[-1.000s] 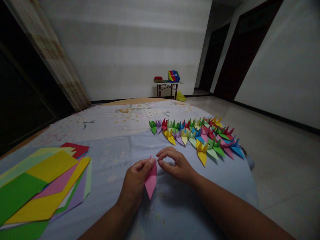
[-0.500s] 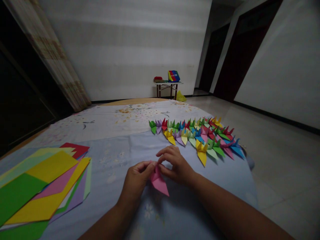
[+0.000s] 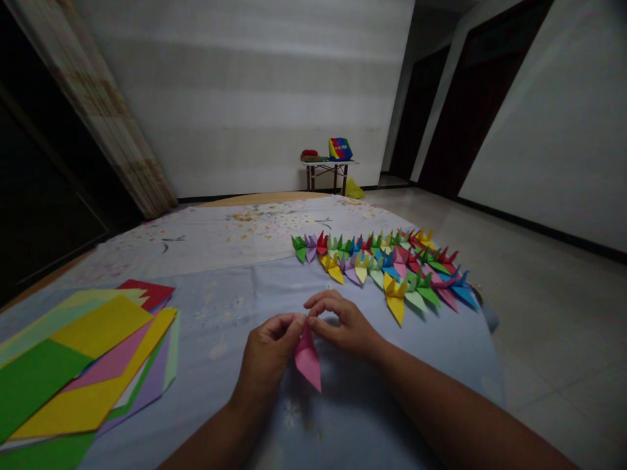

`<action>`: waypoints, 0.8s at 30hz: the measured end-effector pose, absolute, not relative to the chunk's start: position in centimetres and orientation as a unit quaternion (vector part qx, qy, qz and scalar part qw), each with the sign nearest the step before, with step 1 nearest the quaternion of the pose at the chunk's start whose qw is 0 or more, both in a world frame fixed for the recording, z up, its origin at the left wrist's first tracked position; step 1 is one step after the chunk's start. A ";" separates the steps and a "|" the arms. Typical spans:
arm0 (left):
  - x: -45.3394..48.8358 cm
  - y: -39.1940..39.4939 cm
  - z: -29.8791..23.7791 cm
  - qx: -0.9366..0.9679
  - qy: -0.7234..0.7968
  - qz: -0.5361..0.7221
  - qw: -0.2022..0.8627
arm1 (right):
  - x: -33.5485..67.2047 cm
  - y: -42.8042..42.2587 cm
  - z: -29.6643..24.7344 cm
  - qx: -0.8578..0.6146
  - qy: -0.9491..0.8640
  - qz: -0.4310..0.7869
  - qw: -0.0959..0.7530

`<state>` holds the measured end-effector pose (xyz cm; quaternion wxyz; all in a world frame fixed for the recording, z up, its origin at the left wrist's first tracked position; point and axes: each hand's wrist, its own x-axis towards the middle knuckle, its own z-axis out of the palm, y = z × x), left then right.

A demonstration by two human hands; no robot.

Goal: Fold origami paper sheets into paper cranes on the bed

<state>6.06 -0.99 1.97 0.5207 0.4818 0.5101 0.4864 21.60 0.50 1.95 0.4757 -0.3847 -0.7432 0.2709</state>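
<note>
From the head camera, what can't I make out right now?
Head view only.
pink folded paper: upper tip hidden where the left hand and right hand pinch it.
sheet stack: cut off by left and bottom edges; lower sheets covered.
folded figures: overlapping, uncountable.
small table: items on it too small and dim.

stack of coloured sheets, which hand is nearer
Left. The left hand is right of the stack of coloured sheets, not touching; the right hand is farther right, past the pink fold.
</note>
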 end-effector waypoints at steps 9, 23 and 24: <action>6.1 -1.2 2.4 0.498 0.505 0.492 0.505 | 21.1 0.7 1.3 -0.395 -0.676 0.393 0.482; 6.1 -0.8 1.9 0.495 0.504 0.485 0.516 | 21.6 1.2 1.3 -0.402 -0.649 0.434 0.479; 6.1 -0.8 2.0 0.495 0.506 0.483 0.516 | 21.6 1.1 1.4 -0.403 -0.648 0.437 0.476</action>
